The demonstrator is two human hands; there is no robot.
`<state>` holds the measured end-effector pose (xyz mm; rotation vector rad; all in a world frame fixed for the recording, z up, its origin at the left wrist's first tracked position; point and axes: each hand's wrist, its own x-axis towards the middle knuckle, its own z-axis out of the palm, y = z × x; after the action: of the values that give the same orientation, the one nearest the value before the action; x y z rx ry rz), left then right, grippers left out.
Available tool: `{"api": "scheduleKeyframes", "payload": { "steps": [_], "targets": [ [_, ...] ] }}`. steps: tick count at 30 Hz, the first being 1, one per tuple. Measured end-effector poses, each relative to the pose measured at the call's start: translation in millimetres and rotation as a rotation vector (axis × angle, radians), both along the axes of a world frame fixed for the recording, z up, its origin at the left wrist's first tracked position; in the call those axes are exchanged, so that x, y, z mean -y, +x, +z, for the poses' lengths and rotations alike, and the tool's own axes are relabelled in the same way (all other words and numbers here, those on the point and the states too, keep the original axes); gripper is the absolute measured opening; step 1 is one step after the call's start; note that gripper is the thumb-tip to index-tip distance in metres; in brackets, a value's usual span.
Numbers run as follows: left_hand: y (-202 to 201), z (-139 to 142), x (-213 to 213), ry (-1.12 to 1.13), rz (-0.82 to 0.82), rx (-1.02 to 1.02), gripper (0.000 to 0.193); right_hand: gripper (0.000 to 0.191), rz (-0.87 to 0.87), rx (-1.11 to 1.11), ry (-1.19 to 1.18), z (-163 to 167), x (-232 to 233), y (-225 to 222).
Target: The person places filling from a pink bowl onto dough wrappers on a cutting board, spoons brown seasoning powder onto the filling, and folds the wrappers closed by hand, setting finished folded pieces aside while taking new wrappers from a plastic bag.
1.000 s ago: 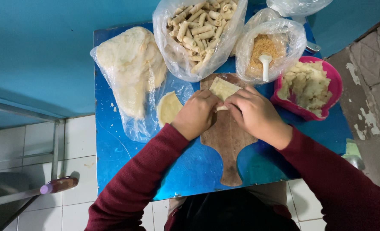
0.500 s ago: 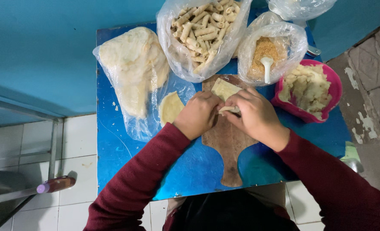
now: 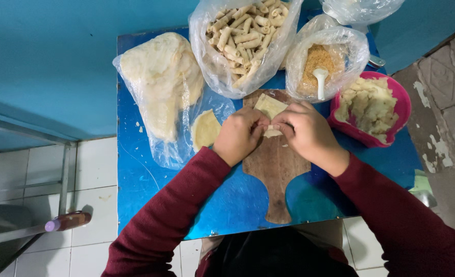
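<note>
On a wooden cutting board (image 3: 276, 169) lies a pale thin wrapper (image 3: 269, 105), partly rolled at its near edge. My left hand (image 3: 239, 135) and my right hand (image 3: 304, 131) meet over that rolled edge (image 3: 272, 131), fingertips pinched on it from both sides. Both wrists come out of dark red sleeves.
A small blue table (image 3: 150, 190) carries a plastic bag of stacked wrappers (image 3: 158, 87), a loose round wrapper (image 3: 205, 130), a bag of finished rolls (image 3: 243, 31), a bag of crumbs with a white spoon (image 3: 319, 66) and a pink bowl of filling (image 3: 371, 107). White tiled floor lies at the left.
My hands have drawn a little closer together over the wrapper's near edge, and more of it is rolled under my fingers.
</note>
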<state>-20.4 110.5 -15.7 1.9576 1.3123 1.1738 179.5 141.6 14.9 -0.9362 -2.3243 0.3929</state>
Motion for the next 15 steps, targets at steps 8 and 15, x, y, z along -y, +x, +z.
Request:
{"api": "scheduleKeyframes", "payload": {
  "steps": [8,15],
  "targets": [
    [0.0,1.5,4.9,0.126,-0.016,-0.12,0.013,0.01,0.012,0.018,0.038,2.3,6.3,1.4],
    [7.8,-4.0,5.7,0.227,0.086,-0.178,0.012,0.012,-0.034,0.102,0.171,1.6,6.6,-2.4]
  ]
}}
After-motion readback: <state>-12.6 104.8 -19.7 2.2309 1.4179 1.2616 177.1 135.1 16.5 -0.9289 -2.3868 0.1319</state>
